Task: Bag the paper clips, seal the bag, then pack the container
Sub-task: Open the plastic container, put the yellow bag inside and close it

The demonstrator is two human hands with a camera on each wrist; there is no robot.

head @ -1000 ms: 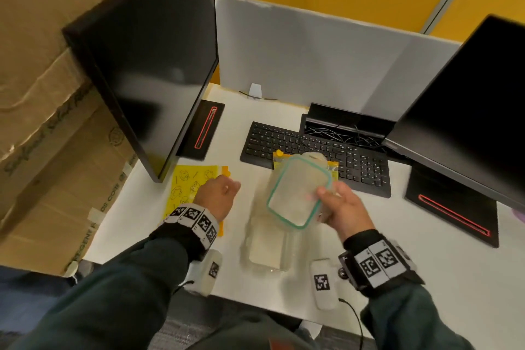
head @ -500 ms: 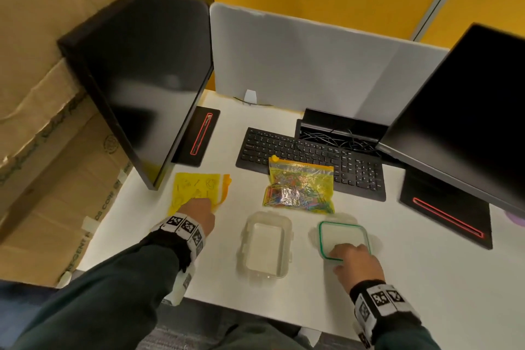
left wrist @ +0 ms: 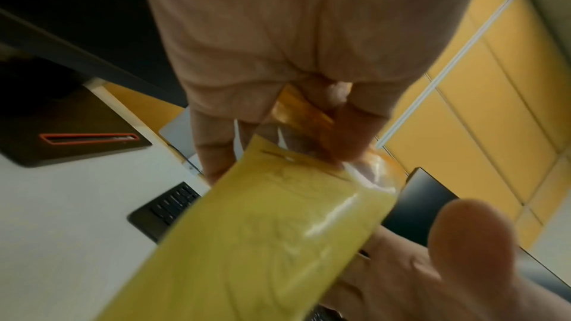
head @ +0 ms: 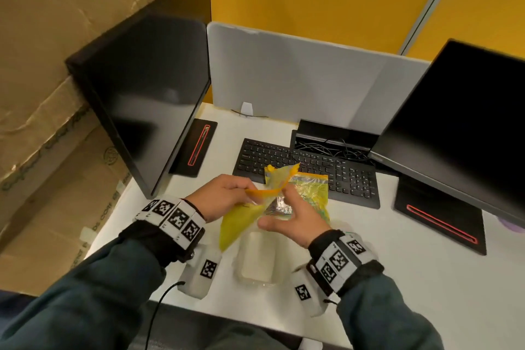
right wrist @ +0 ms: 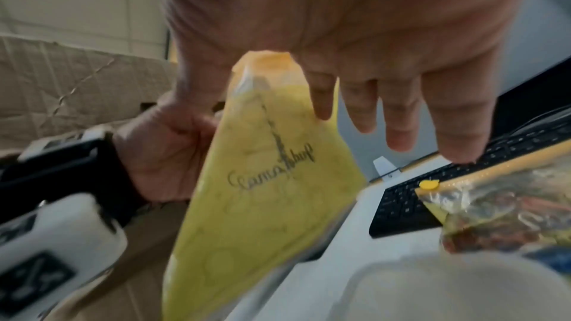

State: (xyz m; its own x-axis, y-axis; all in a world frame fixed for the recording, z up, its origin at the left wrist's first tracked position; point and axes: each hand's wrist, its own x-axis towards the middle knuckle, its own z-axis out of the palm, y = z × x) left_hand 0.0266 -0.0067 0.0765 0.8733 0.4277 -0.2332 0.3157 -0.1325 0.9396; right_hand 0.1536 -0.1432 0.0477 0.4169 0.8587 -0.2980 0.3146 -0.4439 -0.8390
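Observation:
An empty yellow zip bag (head: 238,221) with an orange zip strip hangs in the air over the clear open container (head: 257,258) on the white desk. My left hand (head: 247,190) pinches the strip at the bag's left end; the left wrist view shows the bag (left wrist: 278,241) under curled fingers. My right hand (head: 279,207) holds the bag's mouth between thumb and index finger, its other fingers straight; the right wrist view shows the bag (right wrist: 262,204) hanging. A second zip bag full of coloured paper clips (head: 309,190) (right wrist: 510,214) lies by the keyboard. My right wrist hides the lid.
A black keyboard (head: 306,167) lies behind the bags. Dark monitors stand at the left (head: 147,99) and at the right (head: 460,122), each on a black base. A grey divider (head: 298,79) closes the back. Cardboard boxes (head: 56,65) stand beyond the desk's left edge.
My right hand set the green-rimmed lid down right of the container and left it. My left hand lifted the yellow bag off the desk, and both hands now hold it above the container.

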